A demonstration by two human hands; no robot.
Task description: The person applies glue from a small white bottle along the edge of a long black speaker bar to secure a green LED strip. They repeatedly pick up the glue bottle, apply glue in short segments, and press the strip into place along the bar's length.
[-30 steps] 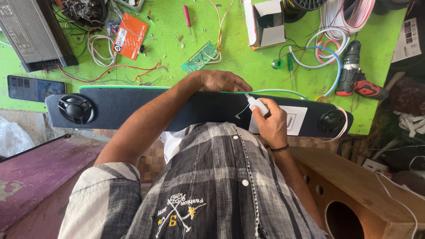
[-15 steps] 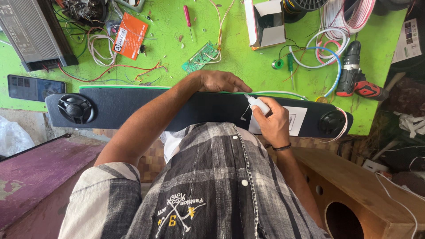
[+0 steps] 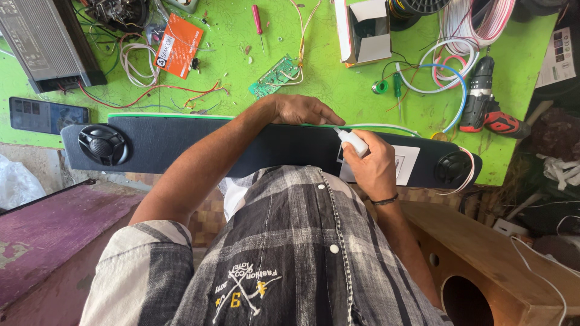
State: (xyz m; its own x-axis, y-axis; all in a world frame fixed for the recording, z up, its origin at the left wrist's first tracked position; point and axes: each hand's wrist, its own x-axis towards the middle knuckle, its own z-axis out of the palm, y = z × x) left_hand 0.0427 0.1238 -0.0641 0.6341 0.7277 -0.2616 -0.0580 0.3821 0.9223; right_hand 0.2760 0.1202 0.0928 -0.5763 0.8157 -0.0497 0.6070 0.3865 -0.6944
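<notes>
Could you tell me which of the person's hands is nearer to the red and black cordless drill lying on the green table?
Right. The right hand, holding a small white bottle, is nearer the red and black cordless drill; the left hand rests further away on the long black speaker bar.

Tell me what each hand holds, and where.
Right hand grips a small white bottle around its body. Left hand holds nothing, resting flat on the long speaker bar.

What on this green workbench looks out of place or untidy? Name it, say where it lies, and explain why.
Loose wires trail in tangles across the green bench behind the long black speaker bar, and a bare circuit board lies among them. The bar overhangs the bench's near edge. Nothing looks spilled or broken.
</notes>
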